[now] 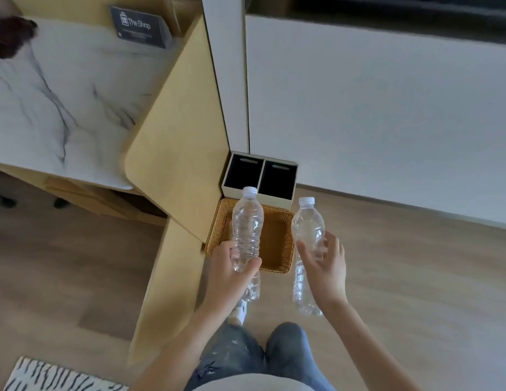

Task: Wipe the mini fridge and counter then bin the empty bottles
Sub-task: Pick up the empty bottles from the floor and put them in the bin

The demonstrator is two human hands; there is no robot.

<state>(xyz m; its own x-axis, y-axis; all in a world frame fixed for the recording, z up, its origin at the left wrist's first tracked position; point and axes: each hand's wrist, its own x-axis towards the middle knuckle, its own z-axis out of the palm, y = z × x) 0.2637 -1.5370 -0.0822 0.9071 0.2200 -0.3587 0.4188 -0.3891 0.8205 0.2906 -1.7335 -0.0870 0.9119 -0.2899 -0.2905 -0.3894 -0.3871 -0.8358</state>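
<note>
My left hand (232, 273) grips a clear empty plastic bottle (247, 227) with a white cap, held upright above the wicker basket (277, 244) on the floor. My right hand (326, 263) grips a second clear empty bottle (308, 230), upright too, just right of the basket. Behind the basket, against the wall corner, stands a two-compartment bin (259, 176) with dark insides, both openings uncovered. The marble counter (62, 94) spreads over the upper left. No mini fridge is in view.
A wooden side panel (178, 153) of the counter unit runs down beside the basket. A dark sign card (140, 26) stands on the counter's far side. White wall panels (373, 108) fill the right. A striped rug (57, 376) lies bottom left. My jeans-clad legs (246, 354) are below.
</note>
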